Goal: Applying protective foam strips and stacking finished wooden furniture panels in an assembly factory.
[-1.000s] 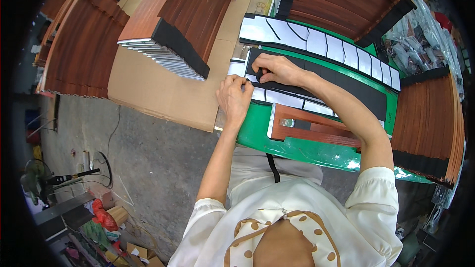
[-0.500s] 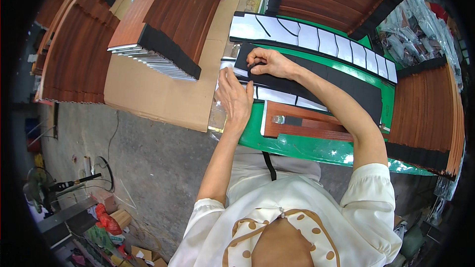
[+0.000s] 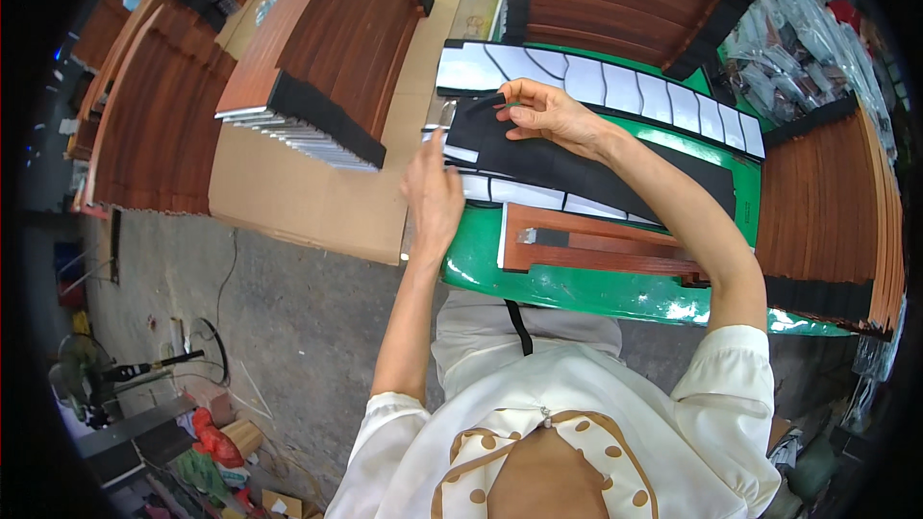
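Right hand [image 3: 553,117] pinches a raised edge of the black sheet [image 3: 615,173] at its left end, on the green tabletop [image 3: 567,286].
The thumb and forefinger are closed together on that edge, probably because a narrow pinch lifts thin, limp material without creasing the rest, which lies flat along the table. The left hand [image 3: 433,192] is beside the sheet's near left corner, perhaps placed there to steady it; its fingers are blurred, so I cannot tell whether they grip anything. A white-faced row of strips [image 3: 625,86] lies beyond the sheet and another white row [image 3: 524,194] on the near side, seemingly set within easy reach. Nearest the body lies a slotted wood-grain panel [image 3: 596,240].
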`<state>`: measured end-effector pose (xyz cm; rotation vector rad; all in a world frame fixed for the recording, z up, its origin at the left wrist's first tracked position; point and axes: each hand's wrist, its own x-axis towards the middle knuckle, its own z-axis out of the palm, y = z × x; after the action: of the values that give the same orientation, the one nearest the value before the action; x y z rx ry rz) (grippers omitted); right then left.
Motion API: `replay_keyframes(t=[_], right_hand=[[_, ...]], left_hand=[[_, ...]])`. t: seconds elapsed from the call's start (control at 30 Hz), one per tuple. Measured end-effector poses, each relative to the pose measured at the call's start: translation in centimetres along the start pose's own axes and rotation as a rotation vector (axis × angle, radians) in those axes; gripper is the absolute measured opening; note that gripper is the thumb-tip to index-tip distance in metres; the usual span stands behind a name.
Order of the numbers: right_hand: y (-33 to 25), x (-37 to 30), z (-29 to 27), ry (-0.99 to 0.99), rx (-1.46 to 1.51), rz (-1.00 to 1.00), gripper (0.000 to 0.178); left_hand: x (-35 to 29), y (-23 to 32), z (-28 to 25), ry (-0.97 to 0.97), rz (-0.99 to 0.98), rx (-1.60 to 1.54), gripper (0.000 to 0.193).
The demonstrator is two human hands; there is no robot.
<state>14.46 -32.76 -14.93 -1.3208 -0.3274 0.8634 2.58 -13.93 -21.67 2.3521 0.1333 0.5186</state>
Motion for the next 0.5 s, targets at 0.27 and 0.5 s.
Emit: replay_keyframes(t=[0.27, 0.5], right_hand=[[-3.4, -12.5, 2.9, 0.013, 0.204, -0.113, 0.046], [0.2, -21.1, 3.6, 0.021, 0.476, -0.183, 0.040]], left_hand=[[-0.4, 12.7, -5.8, 0.218, 0.413, -0.263, 0.041], [-2.3, 16.5, -4.6, 0.042, 0.824, -0.374, 0.036]])
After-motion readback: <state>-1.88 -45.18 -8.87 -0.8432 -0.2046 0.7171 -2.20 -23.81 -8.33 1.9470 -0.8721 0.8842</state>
